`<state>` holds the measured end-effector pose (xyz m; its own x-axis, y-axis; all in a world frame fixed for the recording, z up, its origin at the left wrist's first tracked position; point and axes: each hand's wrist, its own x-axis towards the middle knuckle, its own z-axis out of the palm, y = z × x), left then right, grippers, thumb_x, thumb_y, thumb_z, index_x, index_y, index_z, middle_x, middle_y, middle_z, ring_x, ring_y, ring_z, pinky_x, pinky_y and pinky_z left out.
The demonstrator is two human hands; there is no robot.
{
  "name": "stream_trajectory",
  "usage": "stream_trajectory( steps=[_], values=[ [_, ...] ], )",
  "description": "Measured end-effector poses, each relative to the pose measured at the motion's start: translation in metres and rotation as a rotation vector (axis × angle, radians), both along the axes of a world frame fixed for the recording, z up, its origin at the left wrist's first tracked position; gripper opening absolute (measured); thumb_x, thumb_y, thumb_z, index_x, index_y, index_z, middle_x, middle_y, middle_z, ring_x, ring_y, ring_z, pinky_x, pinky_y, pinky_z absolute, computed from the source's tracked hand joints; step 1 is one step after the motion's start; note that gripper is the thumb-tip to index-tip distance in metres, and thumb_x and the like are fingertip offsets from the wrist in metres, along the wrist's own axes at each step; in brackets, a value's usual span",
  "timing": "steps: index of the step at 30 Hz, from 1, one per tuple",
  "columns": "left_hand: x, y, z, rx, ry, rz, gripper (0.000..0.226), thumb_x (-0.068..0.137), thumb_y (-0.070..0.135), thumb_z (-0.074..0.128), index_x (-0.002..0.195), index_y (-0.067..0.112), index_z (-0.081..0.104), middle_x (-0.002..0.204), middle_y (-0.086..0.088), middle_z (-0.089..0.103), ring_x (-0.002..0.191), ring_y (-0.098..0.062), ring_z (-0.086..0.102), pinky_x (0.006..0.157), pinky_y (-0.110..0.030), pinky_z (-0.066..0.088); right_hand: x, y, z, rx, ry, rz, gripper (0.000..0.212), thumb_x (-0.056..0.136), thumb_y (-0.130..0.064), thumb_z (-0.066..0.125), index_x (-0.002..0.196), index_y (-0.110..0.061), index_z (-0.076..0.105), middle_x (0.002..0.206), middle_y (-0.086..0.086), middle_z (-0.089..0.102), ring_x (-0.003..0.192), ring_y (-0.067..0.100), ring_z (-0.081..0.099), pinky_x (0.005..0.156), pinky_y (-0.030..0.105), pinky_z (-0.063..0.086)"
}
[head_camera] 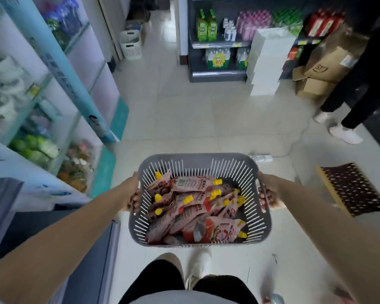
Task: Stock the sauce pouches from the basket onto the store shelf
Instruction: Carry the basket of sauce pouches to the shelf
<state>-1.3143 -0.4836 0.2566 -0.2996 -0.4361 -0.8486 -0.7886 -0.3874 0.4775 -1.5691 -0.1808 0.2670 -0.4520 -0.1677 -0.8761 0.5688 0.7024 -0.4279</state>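
I carry a grey slatted plastic basket [198, 160] in front of me at waist height, above the tiled floor. It holds several red-and-white sauce pouches [191, 212] with yellow caps, piled loosely. My left hand [134, 197] grips the basket's left side, fingers curled under the rim. My right hand [267, 194] grips the right side through the handle slot. A dark store shelf [217, 43] with bottled goods stands ahead across the aisle.
Glass-fronted coolers [53, 102] line the left side. White baskets [131, 43] sit at the far end of the aisle. A white box stack [268, 60] and cardboard boxes [323, 71] stand by the shelf. Another person's legs [347, 110] are at right, near a doormat [353, 189].
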Motion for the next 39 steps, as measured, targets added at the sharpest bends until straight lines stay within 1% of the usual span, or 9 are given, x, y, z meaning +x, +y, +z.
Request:
stream_trajectory(
  steps=[7,13,17,21,25,28,32,35,39],
  values=[
    [-0.146,-0.048,0.014,0.03,0.033,-0.086,0.07,0.088,0.072,0.015,0.04,0.022,0.026,0.038,-0.002,0.027,0.034,-0.016,0.025,0.044,-0.021,0.023,-0.137,-0.037,0.024,0.037,0.019,-0.041,0.058,0.092,-0.06,0.04,0.072,-0.007,0.049,0.065,0.008,0.049,0.061,0.019,0.043,0.07,0.034,0.041],
    [-0.287,-0.107,0.003,0.041,0.062,-0.192,0.063,0.09,0.068,0.02,0.051,0.02,0.026,0.042,-0.001,0.024,0.037,-0.016,0.022,0.043,-0.02,0.023,-0.252,-0.074,0.019,0.032,0.075,-0.113,0.064,0.088,-0.065,0.044,0.098,-0.004,0.061,0.076,0.012,0.058,0.07,0.025,0.055,0.074,0.035,0.048],
    [-0.386,-0.142,0.01,0.009,0.102,-0.265,0.055,0.092,0.064,0.021,0.06,0.019,0.025,0.044,0.0,0.022,0.038,-0.015,0.019,0.047,-0.023,0.018,-0.319,-0.1,0.027,0.056,0.143,-0.213,0.075,0.088,-0.071,0.035,0.101,-0.001,0.058,0.122,0.023,0.059,0.111,0.04,0.059,0.096,0.049,0.047],
    [-0.482,-0.173,0.029,-0.089,0.168,-0.292,0.051,0.095,0.06,0.021,0.063,0.019,0.024,0.042,0.002,0.019,0.035,-0.013,0.014,0.043,-0.018,0.016,-0.387,-0.124,0.04,0.062,0.187,-0.283,0.083,0.083,-0.077,0.036,0.105,0.0,0.058,0.098,0.018,0.066,0.08,0.033,0.064,0.087,0.047,0.053],
    [-0.575,-0.204,0.046,-0.126,0.175,-0.334,0.056,0.096,0.059,0.019,0.057,0.018,0.022,0.035,0.004,0.02,0.028,-0.012,0.015,0.037,-0.012,0.02,-0.45,-0.15,0.047,-0.013,0.162,-0.358,0.085,0.08,-0.079,0.037,0.107,-0.001,0.059,0.099,0.018,0.069,0.088,0.035,0.068,0.072,0.043,0.057],
    [-0.643,-0.226,0.043,-0.177,0.171,-0.391,0.059,0.096,0.058,0.017,0.061,0.012,0.03,0.038,0.001,0.022,0.029,-0.014,0.018,0.041,-0.02,0.02,-0.514,-0.169,0.039,0.01,0.203,-0.347,0.081,0.084,-0.075,0.035,0.11,-0.001,0.057,0.104,0.02,0.067,0.093,0.037,0.067,0.083,0.05,0.055],
    [-0.725,-0.247,0.028,-0.381,0.074,-0.538,0.067,0.101,0.044,0.008,0.114,-0.008,0.047,0.056,-0.015,0.038,0.042,-0.025,0.038,0.046,-0.032,0.034,-0.606,-0.195,0.032,0.03,0.233,-0.304,0.078,0.09,-0.069,0.033,0.115,0.001,0.056,0.108,0.023,0.066,0.096,0.039,0.065,0.091,0.054,0.051],
    [-0.788,-0.262,0.03,-0.472,0.076,-0.561,0.072,0.098,0.053,0.007,0.072,0.001,0.048,0.05,-0.013,0.04,0.04,-0.025,0.04,0.048,-0.029,0.036,-0.664,-0.21,0.038,0.035,0.2,-0.306,0.076,0.09,-0.067,0.035,0.119,0.001,0.053,0.113,0.023,0.064,0.1,0.041,0.063,0.093,0.054,0.05],
    [-0.87,-0.278,0.038,-0.504,0.11,-0.575,0.068,0.098,0.053,0.007,0.068,0.005,0.044,0.054,-0.014,0.041,0.044,-0.025,0.04,0.049,-0.028,0.034,-0.741,-0.228,0.051,0.027,0.196,-0.328,0.079,0.087,-0.073,0.032,0.112,-0.001,0.054,0.1,0.019,0.065,0.089,0.036,0.064,0.084,0.045,0.053]
  ],
)
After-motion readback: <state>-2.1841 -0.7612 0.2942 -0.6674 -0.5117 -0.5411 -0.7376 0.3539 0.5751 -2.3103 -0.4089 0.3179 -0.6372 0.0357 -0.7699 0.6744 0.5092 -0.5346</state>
